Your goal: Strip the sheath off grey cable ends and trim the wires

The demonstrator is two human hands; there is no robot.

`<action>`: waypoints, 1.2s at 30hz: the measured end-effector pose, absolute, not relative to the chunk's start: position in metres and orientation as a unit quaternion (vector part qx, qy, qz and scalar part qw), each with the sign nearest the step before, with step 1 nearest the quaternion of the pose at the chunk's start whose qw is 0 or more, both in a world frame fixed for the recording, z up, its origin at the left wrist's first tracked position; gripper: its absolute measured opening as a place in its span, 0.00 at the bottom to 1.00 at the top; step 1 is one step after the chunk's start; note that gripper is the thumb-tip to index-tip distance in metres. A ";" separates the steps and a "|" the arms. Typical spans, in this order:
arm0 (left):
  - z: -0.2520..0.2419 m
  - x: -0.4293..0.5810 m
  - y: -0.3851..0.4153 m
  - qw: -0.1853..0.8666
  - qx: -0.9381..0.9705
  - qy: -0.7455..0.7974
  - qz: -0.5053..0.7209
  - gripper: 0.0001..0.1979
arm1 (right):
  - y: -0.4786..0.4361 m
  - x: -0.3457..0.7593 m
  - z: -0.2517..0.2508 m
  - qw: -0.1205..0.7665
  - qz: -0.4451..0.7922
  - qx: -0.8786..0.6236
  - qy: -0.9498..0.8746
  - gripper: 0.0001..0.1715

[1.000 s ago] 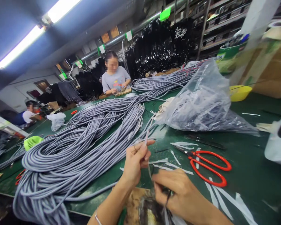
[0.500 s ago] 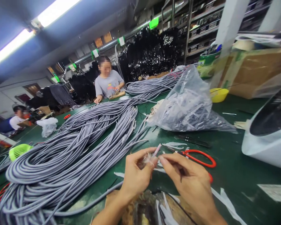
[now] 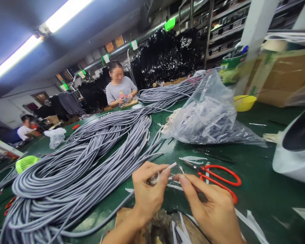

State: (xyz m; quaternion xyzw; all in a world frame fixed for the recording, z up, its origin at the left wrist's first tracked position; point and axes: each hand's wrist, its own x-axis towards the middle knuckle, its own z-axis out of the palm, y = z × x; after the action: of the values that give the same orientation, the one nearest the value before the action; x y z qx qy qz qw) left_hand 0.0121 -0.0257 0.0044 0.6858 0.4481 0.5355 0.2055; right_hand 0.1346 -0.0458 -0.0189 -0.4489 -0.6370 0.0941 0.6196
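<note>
My left hand [image 3: 148,193] is closed in a pinch on a thin pale tube-like piece [image 3: 173,165], whose end sticks out past the thumb. Some clear, wispy material is bunched inside the curled fingers. Close beside it, my right hand [image 3: 208,203] pinches thumb against forefinger, just short of the pale end; whatever lies between those fingertips is too small to name. Scissors with red handles [image 3: 222,174] lie on the table behind the right hand. Long grey cables [image 3: 86,179] in a big looped bundle spread out to the left.
Beyond the hands, a clear plastic bag [image 3: 208,118] full of pale pieces sits on the green table [image 3: 259,183]. White strips [image 3: 254,225] are scattered around. A yellow bowl [image 3: 244,103], a green can [image 3: 231,69] and a cardboard box [image 3: 284,74] stand right. A co-worker [image 3: 119,88] sits across.
My right fingertips have drawn slightly away from my left hand, and the pale piece has tilted flatter. More of the scissors shows. The co-worker's hands have come together over a board.
</note>
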 end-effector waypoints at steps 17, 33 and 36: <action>0.001 0.012 -0.031 0.130 0.767 0.411 0.475 0.08 | -0.042 0.138 -0.025 0.604 -0.043 -0.513 -0.608 0.12; 0.011 -0.014 -0.022 0.156 0.819 0.401 0.380 0.11 | -0.031 0.153 -0.031 0.518 -0.229 -0.370 -0.736 0.09; 0.011 -0.017 -0.018 0.169 0.827 0.384 0.374 0.09 | -0.031 0.151 -0.027 0.512 -0.192 -0.386 -0.743 0.08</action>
State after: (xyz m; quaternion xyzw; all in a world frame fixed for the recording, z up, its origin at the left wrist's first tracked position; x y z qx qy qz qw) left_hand -0.0172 -0.0185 0.0113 0.8270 0.3840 0.3741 0.1690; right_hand 0.1510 -0.0309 -0.0272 -0.3863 -0.7427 -0.1917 0.5123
